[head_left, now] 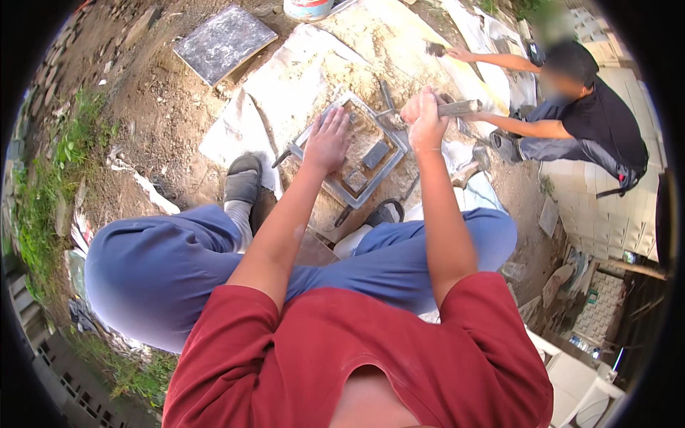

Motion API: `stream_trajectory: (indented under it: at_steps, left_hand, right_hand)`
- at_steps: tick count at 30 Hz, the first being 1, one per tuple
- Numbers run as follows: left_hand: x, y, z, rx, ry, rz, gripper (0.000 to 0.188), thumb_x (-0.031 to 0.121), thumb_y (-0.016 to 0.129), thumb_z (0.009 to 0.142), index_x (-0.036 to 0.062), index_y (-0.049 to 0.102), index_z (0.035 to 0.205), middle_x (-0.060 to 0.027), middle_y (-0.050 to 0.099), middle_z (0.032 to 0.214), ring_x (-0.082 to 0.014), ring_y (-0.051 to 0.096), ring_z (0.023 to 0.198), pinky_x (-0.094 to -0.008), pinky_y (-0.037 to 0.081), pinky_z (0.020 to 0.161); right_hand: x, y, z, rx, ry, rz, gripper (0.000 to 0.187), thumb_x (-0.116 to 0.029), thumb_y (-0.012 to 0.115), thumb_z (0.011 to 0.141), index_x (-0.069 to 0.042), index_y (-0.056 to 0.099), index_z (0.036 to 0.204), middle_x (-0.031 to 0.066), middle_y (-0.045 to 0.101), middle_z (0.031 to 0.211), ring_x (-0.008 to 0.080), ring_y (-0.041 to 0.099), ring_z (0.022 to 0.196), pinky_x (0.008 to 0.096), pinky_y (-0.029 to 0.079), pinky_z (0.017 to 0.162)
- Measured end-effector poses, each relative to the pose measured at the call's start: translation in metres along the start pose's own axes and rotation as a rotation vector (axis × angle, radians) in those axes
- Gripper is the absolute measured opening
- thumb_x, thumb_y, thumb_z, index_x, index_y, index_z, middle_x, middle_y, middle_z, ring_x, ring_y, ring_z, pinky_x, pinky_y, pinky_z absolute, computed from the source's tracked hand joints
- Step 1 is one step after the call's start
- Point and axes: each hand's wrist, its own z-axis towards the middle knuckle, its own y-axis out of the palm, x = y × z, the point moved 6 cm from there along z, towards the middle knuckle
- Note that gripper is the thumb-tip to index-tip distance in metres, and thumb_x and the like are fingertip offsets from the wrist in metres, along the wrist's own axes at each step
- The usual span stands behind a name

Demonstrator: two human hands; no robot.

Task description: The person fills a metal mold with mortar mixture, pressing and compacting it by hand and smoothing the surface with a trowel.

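Observation:
My left hand (329, 140) lies flat, fingers stretched out, on the upper left side of a square metal mould (369, 197) on the ground between my feet. Pale, crumbly material and a dark rectangular block (375, 153) show inside the mould. My right hand (426, 120), dusted white, is closed in a fist around a tool with a thick, greyish handle (460, 108), above the mould's right side. The handle's blunt end sticks out to the right; what its other end looks like is unclear. Rod-like handles (281, 159) project from the mould's corners.
White sheets (296, 68) strewn with pale powder spread beyond the mould. A dark square board (225, 44) lies at the far left, near a bucket (308, 8). At right a crouching person (606, 107) holds a dark brush-like tool (435, 49) over the sheet. Grass grows at left.

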Motion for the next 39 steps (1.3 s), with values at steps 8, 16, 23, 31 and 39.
stream_trajectory:
  at_steps: [8, 16, 23, 31, 39]
  left_hand:
    - [-0.049, -0.007, 0.019, -0.104, -0.533, -0.13, 0.075, 0.06, 0.052, 0.097, 0.0095, 0.046, 0.153, -0.0179, 0.036, 0.163, -0.035, 0.043, 0.146, -0.047, 0.04, 0.116]
    - [-0.053, -0.011, 0.021, -0.167, -0.576, -0.209, 0.078, 0.067, 0.055, 0.093, 0.0064, 0.055, 0.142, -0.0166, 0.058, 0.145, -0.0325, 0.07, 0.108, -0.0422, 0.059, 0.085]
    - [-0.052, -0.009, 0.022, -0.125, -0.557, -0.277, 0.064, 0.06, 0.061, 0.091, 0.007, 0.062, 0.126, -0.0136, 0.066, 0.114, -0.0316, 0.07, 0.093, -0.0432, 0.058, 0.077]
    - [-0.06, -0.005, 0.023, -0.09, -0.586, -0.291, 0.047, 0.054, 0.059, 0.095, 0.0112, 0.065, 0.114, -0.0118, 0.071, 0.102, -0.0302, 0.072, 0.088, -0.0433, 0.059, 0.073]
    - [-0.057, -0.001, 0.02, -0.139, -0.634, -0.3, 0.045, 0.056, 0.057, 0.097, 0.0135, 0.067, 0.11, -0.0108, 0.073, 0.091, -0.0303, 0.073, 0.079, -0.0449, 0.058, 0.065]
  right_hand:
    - [0.029, 0.024, 0.019, 0.035, -0.079, -0.075, 0.046, -0.022, 0.051, 0.109, -0.01, 0.037, 0.066, -0.0022, 0.037, 0.056, 0.009, 0.03, 0.047, 0.0296, 0.025, 0.047]
    - [0.092, 0.027, 0.036, -0.042, 0.028, -0.17, 0.041, -0.015, 0.045, 0.106, -0.012, 0.034, 0.066, -0.003, 0.034, 0.055, 0.0078, 0.027, 0.048, 0.0302, 0.023, 0.047]
    - [0.107, 0.033, 0.046, -0.113, 0.066, -0.176, 0.036, -0.012, 0.044, 0.103, -0.011, 0.036, 0.067, -0.0033, 0.033, 0.054, 0.0093, 0.026, 0.048, 0.0312, 0.026, 0.049]
    - [0.097, 0.038, 0.049, -0.185, 0.075, -0.206, 0.038, -0.012, 0.045, 0.102, -0.011, 0.034, 0.065, -0.0028, 0.032, 0.056, 0.0105, 0.027, 0.05, 0.032, 0.026, 0.05]
    - [0.067, 0.03, 0.041, -0.25, 0.072, -0.199, 0.042, -0.017, 0.042, 0.105, -0.013, 0.033, 0.064, -0.0014, 0.03, 0.054, 0.0123, 0.026, 0.05, 0.0325, 0.026, 0.05]
